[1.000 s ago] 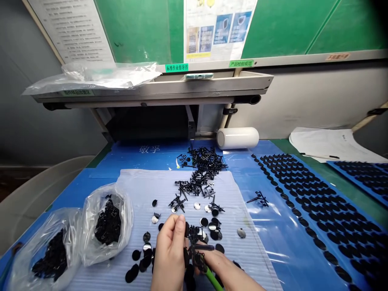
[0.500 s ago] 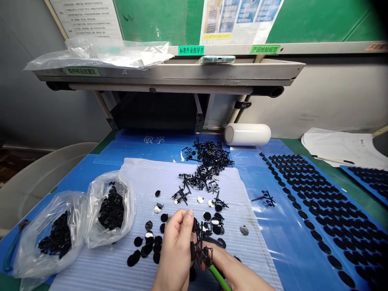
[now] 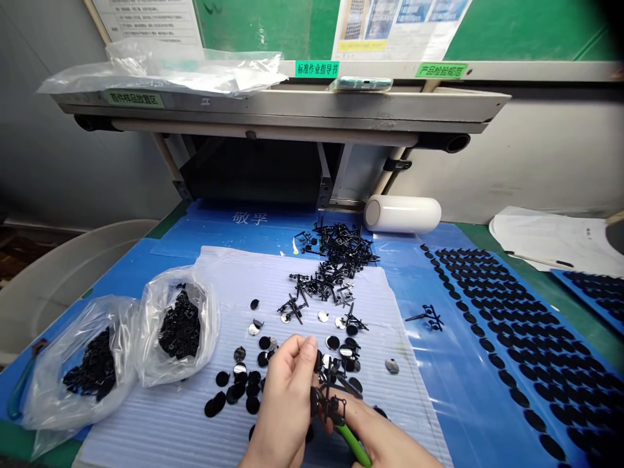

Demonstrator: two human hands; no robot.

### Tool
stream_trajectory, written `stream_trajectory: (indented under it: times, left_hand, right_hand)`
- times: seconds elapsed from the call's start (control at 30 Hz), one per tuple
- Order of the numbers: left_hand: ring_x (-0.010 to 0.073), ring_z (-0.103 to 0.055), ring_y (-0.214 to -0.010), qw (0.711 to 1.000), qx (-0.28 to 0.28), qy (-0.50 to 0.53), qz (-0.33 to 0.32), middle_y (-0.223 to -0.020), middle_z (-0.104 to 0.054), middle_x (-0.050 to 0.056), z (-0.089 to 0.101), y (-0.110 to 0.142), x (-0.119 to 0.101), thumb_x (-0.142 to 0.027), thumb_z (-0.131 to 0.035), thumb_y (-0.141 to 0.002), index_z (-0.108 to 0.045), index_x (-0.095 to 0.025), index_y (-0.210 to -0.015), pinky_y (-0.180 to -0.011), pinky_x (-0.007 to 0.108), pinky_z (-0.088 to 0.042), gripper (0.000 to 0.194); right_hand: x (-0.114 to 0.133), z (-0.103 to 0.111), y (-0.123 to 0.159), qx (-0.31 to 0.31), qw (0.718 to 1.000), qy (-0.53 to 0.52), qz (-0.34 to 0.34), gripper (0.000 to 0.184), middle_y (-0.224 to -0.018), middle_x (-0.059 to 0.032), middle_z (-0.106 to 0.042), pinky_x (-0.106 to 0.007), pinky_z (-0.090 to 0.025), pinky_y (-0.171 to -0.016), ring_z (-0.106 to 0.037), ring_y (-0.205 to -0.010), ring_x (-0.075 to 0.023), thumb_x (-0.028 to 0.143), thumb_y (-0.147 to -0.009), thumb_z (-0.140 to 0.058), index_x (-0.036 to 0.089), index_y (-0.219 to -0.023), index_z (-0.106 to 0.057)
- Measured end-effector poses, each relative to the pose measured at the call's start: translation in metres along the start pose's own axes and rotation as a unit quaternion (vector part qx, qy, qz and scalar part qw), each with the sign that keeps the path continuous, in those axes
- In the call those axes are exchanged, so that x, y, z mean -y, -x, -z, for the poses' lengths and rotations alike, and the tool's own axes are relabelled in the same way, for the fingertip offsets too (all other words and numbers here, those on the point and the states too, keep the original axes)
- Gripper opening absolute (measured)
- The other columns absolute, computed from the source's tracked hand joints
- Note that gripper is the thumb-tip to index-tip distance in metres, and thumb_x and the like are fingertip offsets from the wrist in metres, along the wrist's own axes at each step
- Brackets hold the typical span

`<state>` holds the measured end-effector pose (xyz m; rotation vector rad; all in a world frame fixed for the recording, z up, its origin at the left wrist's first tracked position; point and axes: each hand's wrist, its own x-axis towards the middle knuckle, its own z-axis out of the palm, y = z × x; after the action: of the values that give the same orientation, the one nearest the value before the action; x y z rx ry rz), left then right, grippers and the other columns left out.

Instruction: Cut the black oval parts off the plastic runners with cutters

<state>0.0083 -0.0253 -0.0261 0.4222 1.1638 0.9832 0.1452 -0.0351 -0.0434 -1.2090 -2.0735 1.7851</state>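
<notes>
My left hand (image 3: 287, 396) is closed, thumb on top, around a black plastic sprue (image 3: 334, 383) with round black discs on it. Thin branches of the sprue stick out to the right of my fingers. My right hand (image 3: 370, 422) is wrapped around green-handled nippers (image 3: 353, 445), whose head is against the sprue and mostly hidden by it. Loose black discs (image 3: 238, 390), some showing a shiny face, lie around my hands on a ribbed white sheet (image 3: 160, 426). Beyond them is a heap of black sprues (image 3: 344, 250).
Two clear bags (image 3: 207, 325) of small black parts stand at left, near a blue-handled tool (image 3: 22, 390). Rows of black discs (image 3: 517, 325) cover the right side. One sprue (image 3: 428, 317) lies apart. A white cylinder (image 3: 403, 214) sits below the shelf (image 3: 292, 114).
The camera view has shifted slightly. My left hand and the sprue have moved a little to the right in the picture. Both hands keep their grip.
</notes>
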Motion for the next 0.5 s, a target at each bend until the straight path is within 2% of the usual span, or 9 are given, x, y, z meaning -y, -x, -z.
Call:
stream_trajectory:
  times: [0.23,0.5]
  left_hand:
    - [0.006,-0.021,-0.044,1.0,-0.021,0.004,-0.02,-0.049,-0.028,-0.01,0.0,0.002,0.0,-0.038,-0.05,-0.083,-0.034,-0.021,-0.059,-0.038,0.018,-0.021,0.034]
    - [0.0053,-0.022,-0.046,0.997,-0.058,0.043,-0.041,-0.051,-0.03,-0.01,0.013,-0.003,0.001,-0.034,-0.053,-0.083,-0.035,-0.019,-0.06,-0.04,0.016,-0.022,0.032]
  right_hand:
    - [-0.001,-0.002,-0.003,0.003,0.998,0.054,-0.013,0.035,-0.079,-0.0015,-0.054,-0.027,-0.042,-0.066,-0.048,-0.071,-0.0182,0.013,-0.046,-0.039,0.019,-0.079,-0.048]
    - [0.005,0.003,-0.019,0.02,0.992,0.116,0.04,0.025,-0.065,0.004,-0.046,-0.022,-0.034,-0.056,-0.04,-0.059,-0.0131,0.007,-0.048,-0.038,0.021,-0.069,-0.04]
